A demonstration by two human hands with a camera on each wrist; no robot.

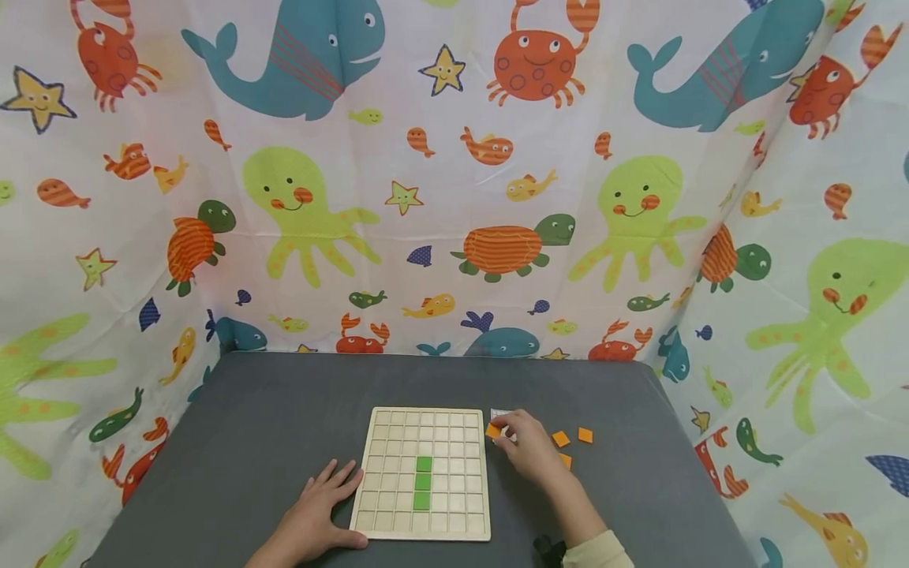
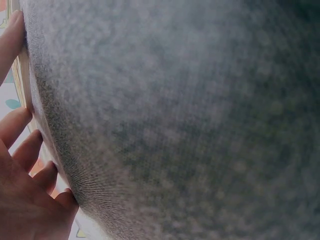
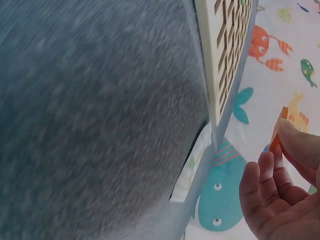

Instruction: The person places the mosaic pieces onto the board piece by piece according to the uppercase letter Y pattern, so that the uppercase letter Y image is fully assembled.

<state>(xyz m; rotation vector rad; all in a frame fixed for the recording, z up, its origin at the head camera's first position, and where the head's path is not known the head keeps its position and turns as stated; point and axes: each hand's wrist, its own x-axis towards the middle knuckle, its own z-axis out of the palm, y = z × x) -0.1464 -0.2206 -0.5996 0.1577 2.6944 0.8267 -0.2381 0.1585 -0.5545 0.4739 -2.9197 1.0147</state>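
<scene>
A light wooden grid board lies on the grey table, with three green square tiles in one column of its cells. My left hand rests at the board's left side, fingers spread and thumb by the near corner. The left wrist view shows its fingertips along the edge. Between thumb and fingers, my right hand pinches an orange square tile just off the board's right edge. In the right wrist view, that tile is seen nearly edge-on.
Three loose orange tiles, one at the far right, lie beyond my right hand. A small white card sits beside the board's upper right corner, partly hidden by the hand. A cloth printed with sea animals hangs behind and around the grey table.
</scene>
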